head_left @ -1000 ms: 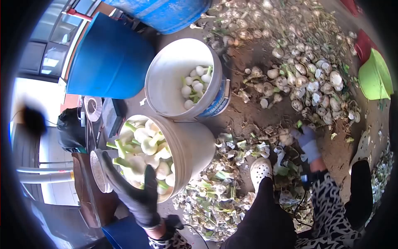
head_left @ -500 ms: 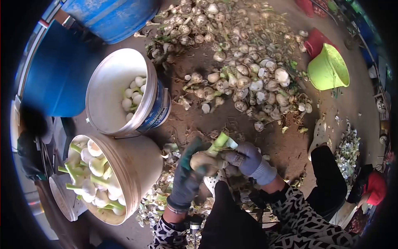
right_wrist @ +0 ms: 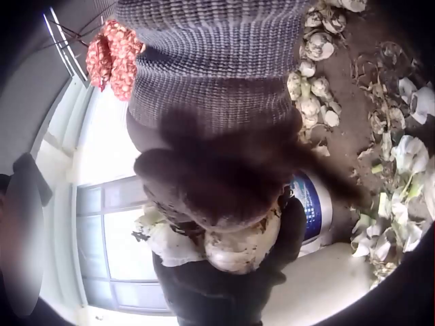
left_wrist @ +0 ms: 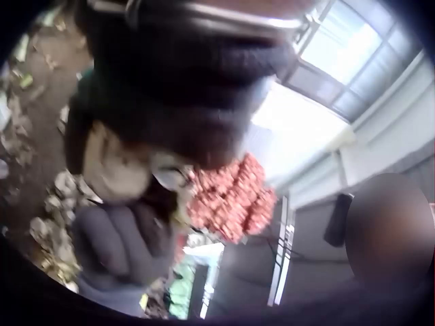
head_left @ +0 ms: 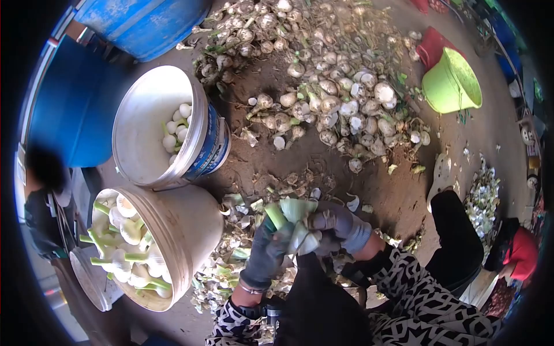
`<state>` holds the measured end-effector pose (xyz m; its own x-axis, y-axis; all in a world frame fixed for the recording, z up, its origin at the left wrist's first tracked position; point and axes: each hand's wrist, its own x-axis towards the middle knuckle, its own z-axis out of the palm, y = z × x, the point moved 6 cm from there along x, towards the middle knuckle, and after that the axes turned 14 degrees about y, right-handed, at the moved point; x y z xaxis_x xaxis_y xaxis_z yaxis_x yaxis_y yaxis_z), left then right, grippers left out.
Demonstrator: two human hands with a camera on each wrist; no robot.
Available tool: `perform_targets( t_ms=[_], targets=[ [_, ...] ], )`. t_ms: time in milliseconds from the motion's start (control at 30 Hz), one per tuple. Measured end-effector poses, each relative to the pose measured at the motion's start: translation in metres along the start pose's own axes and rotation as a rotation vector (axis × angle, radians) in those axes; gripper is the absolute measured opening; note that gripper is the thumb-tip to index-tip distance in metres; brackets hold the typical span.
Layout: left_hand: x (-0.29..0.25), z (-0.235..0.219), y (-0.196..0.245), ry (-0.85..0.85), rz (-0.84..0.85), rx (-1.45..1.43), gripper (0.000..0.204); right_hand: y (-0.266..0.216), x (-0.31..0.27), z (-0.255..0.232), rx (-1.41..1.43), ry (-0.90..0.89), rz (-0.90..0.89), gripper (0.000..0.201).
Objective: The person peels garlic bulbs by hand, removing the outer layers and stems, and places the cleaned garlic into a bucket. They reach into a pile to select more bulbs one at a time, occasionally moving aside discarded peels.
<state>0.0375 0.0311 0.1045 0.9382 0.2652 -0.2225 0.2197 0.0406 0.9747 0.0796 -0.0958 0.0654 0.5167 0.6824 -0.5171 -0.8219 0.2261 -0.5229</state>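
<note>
Both gloved hands meet over the person's knee, around one garlic bulb [right_wrist: 241,248] with a thick cut green stem [head_left: 276,215]. The left hand [head_left: 266,254], in a dark glove, grips the bulb from the left. Loose pale skin [head_left: 299,209] stands away from it and overlaps the fingers of the right hand [head_left: 340,226], which pinch at the bulb's layers from the right. Much of the bulb is hidden by the gloves; in the left wrist view a brownish side of it [left_wrist: 115,166] shows between the hands.
At the left, a tilted cream bucket [head_left: 193,236] holds peeled garlic with green stems, beside a white bucket [head_left: 135,132] with several bulbs. Unpeeled garlic [head_left: 329,104] lies heaped ahead. Stripped skins [head_left: 216,282] litter the floor. A lime-green bucket [head_left: 453,83] stands far right.
The right hand picked a bulb from the floor and brought it up to the left hand, which came over from the cream bucket. Since then, pale skin has come away from the bulb.
</note>
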Motion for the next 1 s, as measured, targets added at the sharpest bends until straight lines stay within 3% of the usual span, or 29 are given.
perform_targets(
  t_ms=[33, 100, 167, 233, 300, 333, 433, 467, 500, 567, 600, 633, 700, 767, 833, 900, 933, 1000],
  targets=[
    [0.003, 0.001, -0.006, -0.048, -0.027, -0.042, 0.043, -0.001, -0.004, 0.007, 0.202, -0.102, 0.052, 0.025],
    [0.006, -0.005, -0.019, -0.054, -0.218, -0.203, 0.044, 0.007, -0.007, -0.005, 0.277, -0.012, 0.023, 0.024],
    [0.013, -0.018, -0.026, -0.034, -0.075, 0.025, 0.045, 0.021, -0.007, -0.026, 0.402, 0.145, -0.006, 0.023],
    [0.019, -0.017, -0.04, -0.015, -0.274, -0.391, 0.038, 0.021, -0.024, -0.045, 0.406, 0.083, -0.037, 0.019],
    [0.03, 0.003, -0.017, -0.098, -0.31, -0.915, 0.034, -0.034, -0.08, -0.028, -0.809, 0.425, -1.078, 0.023],
    [0.038, 0.001, -0.018, -0.094, -0.303, -1.052, 0.034, -0.044, -0.099, -0.02, -0.808, 0.424, -1.084, 0.023],
    [0.05, -0.01, -0.019, -0.016, -0.343, -1.239, 0.035, -0.02, -0.134, -0.032, 0.29, 0.481, -0.177, 0.045],
    [0.052, -0.012, -0.017, -0.017, -0.332, -1.251, 0.039, -0.007, -0.149, -0.044, 0.43, 0.228, -0.052, 0.049],
    [0.053, -0.015, -0.016, -0.018, -0.321, -1.263, 0.044, -0.016, -0.165, -0.044, 0.105, 0.375, -0.258, 0.048],
    [0.052, -0.021, -0.018, -0.041, -0.244, -1.127, 0.047, 0.004, -0.15, -0.063, -0.447, 0.084, -0.06, 0.044],
    [0.052, -0.02, -0.016, -0.063, -0.171, -0.999, 0.05, -0.002, -0.135, -0.058, -1.173, 0.169, -0.129, 0.041],
    [0.05, -0.018, -0.008, -0.025, -0.091, -0.867, 0.054, 0.002, -0.127, -0.053, -1.171, 0.181, -0.133, 0.041],
    [0.044, -0.008, 0.008, -0.121, -0.027, -0.702, 0.054, -0.001, -0.111, -0.056, -1.796, 0.455, -0.389, 0.036],
    [0.036, -0.002, 0.021, -0.133, -0.033, -0.569, 0.056, -0.012, -0.096, -0.04, -0.983, 0.42, -0.451, 0.023],
    [0.035, 0.004, 0.02, -0.17, -0.028, -0.434, 0.059, -0.022, -0.073, -0.013, -0.884, 0.317, -0.548, 0.021],
    [0.031, 0.0, 0.006, -0.085, 0.004, -0.163, 0.061, -0.039, -0.062, 0.013, -0.941, 0.342, -0.636, 0.021],
    [0.03, 0.022, 0.04, -0.179, 0.077, -0.149, 0.063, -0.046, -0.055, 0.021, -1.043, 0.335, -0.687, 0.026],
    [0.031, 0.024, 0.04, -0.198, 0.126, -0.09, 0.06, -0.053, -0.049, 0.022, -0.988, 0.34, -0.609, 0.03]
  ],
)
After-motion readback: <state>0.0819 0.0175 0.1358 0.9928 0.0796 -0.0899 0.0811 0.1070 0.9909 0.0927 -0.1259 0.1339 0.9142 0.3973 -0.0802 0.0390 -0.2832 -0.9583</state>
